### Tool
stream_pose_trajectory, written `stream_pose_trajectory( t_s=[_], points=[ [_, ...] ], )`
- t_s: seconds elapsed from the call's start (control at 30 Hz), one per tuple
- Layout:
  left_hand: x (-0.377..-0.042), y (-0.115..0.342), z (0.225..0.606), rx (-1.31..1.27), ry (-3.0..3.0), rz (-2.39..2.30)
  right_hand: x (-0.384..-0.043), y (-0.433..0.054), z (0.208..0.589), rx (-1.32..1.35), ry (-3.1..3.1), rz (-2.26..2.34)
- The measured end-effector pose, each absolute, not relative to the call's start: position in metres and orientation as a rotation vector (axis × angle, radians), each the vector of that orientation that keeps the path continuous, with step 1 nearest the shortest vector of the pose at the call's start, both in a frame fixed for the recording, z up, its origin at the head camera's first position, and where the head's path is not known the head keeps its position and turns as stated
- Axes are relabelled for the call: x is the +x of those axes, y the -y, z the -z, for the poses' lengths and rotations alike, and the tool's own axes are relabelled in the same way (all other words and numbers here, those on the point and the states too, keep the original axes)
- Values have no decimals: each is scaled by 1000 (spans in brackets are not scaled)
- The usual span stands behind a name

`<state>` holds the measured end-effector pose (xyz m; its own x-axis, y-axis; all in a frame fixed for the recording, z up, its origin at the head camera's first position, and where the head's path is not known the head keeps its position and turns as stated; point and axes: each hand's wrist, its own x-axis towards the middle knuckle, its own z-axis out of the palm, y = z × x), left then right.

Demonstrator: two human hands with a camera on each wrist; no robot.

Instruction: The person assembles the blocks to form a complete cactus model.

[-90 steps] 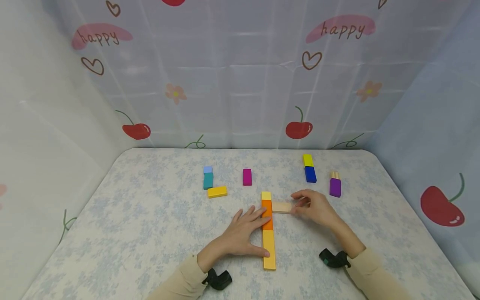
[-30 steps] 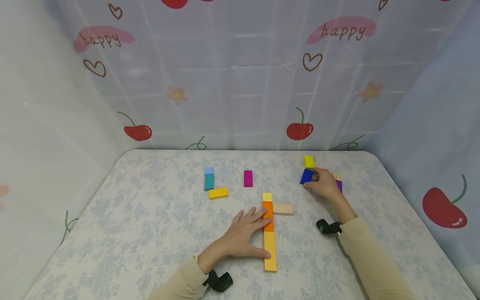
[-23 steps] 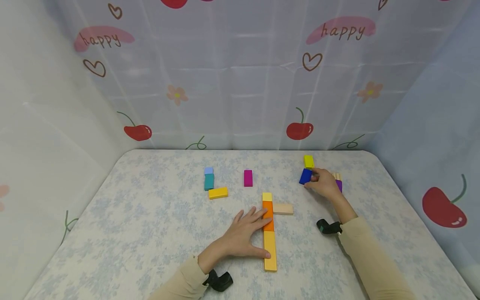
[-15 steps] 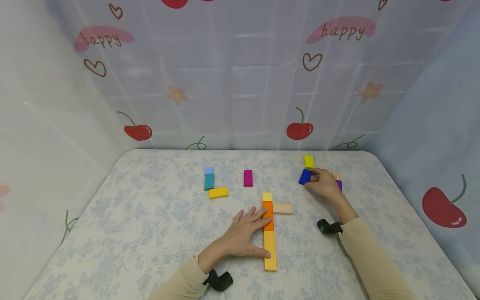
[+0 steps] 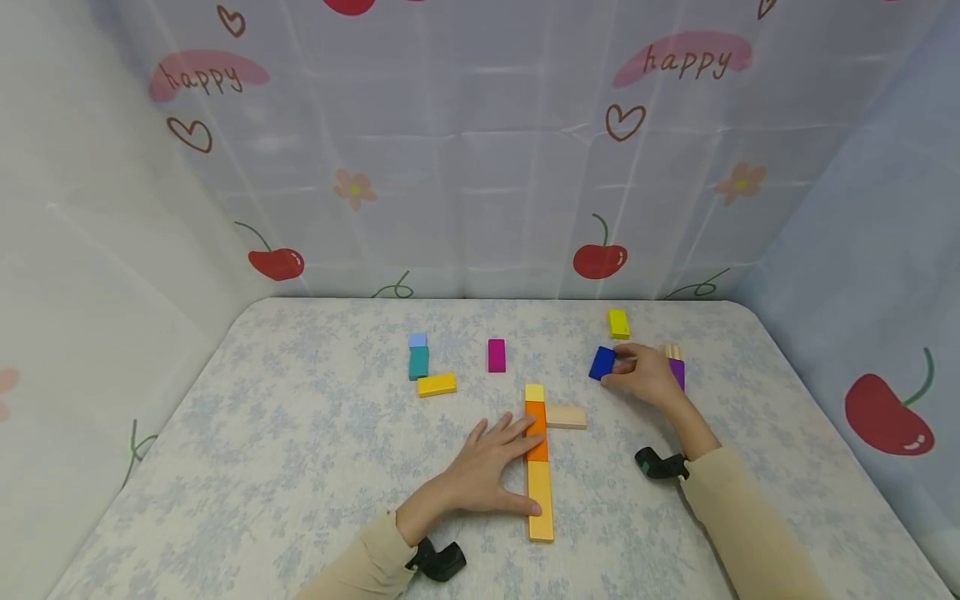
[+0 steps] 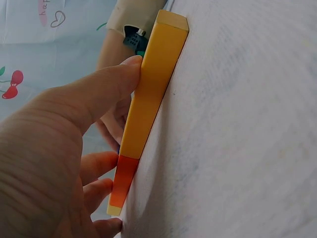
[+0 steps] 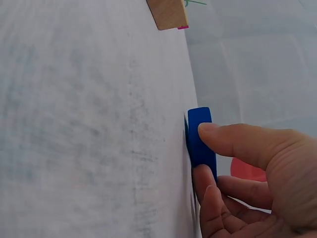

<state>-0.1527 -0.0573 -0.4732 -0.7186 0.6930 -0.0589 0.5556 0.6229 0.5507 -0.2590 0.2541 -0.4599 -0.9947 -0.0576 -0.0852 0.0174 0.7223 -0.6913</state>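
Observation:
My right hand point(image 5: 648, 375) pinches a dark blue wooden block point(image 5: 602, 363) between thumb and fingers; the right wrist view shows the thumb on the block point(image 7: 200, 141). Whether it touches the table I cannot tell. My left hand point(image 5: 480, 475) spreads its fingers along a straight row of blocks. Its thumb touches the long amber block point(image 5: 540, 483) and its fingertips touch the orange block point(image 5: 537, 450). A pale yellow block point(image 5: 534, 392) ends the row at the far side. From the orange block's right side, a plain wood block point(image 5: 567, 417) sticks out crosswise.
Behind the right hand lies a bright yellow block point(image 5: 618, 324). A purple block point(image 5: 677, 375), partly hidden by that hand, has pale wood pieces point(image 5: 672, 351) behind it. Magenta point(image 5: 497, 356), teal point(image 5: 418, 362), light blue point(image 5: 417, 340) and yellow point(image 5: 437, 385) blocks lie further left.
The right hand has left the plain wood block and taken hold of the blue block. It has turned that block and moved it forward-left, away from the bright yellow one. The left hand stays put.

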Motion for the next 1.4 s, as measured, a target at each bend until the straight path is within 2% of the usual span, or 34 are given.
stream_pose_trajectory(
  t_s=[0.83,1.4],
  points=[
    [-153,57,471,1003,-2579,-746,-239,-243,458,-436,-2720,1198],
    [-153,58,475,1011,-2585,-735,-239,-241,466,-486,-2699,1189]
  ],
)
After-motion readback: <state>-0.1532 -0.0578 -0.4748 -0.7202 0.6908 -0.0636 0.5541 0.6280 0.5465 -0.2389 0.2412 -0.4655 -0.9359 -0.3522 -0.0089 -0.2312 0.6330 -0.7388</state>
